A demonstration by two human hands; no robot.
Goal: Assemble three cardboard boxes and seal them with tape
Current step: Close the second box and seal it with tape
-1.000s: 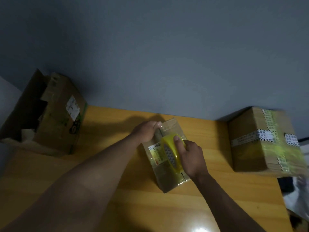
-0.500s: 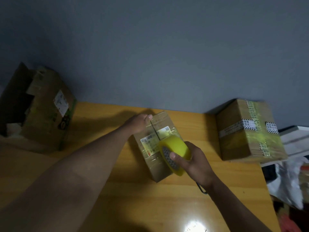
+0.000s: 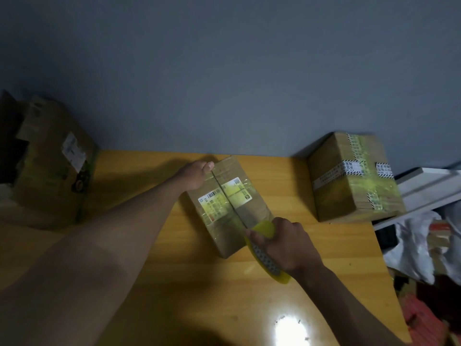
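From the head camera, the small cardboard box (image 3: 228, 206) lies near the middle of the wooden tabletop (image 3: 139, 245), tilted so its long seam runs from 11 o'clock to 5 o'clock. The left hand (image 3: 197, 174) presses on the box's far end at 11 o'clock; its thumb shows on top, but whether the other fingers curl over the edge I cannot tell. The right hand (image 3: 287, 245) is closed around the yellow tape roll (image 3: 263, 250) just off the box's near corner at 5 o'clock, with a clear strip seemingly stretched back along the seam.

The main risk, as I judge it, is the strip wandering off the seam or wrinkling if the roll is pulled at an angle, leaving the flaps partly unsealed. The box could also pivot or slide under the pull, since only one end is pinned. Tape over the shipping label (image 3: 224, 199) looks glossy and may trap creases.

Around it, a sealed box (image 3: 349, 181) with striped and yellowish tape stands at 3 o'clock, well apart. An open, larger carton (image 3: 50, 166) stands at 9 o'clock on the tabletop's edge. White plastic bags (image 3: 421, 245) and dim clutter lie off the tabletop at 4 o'clock. Nothing stands in the roll's path toward the person.
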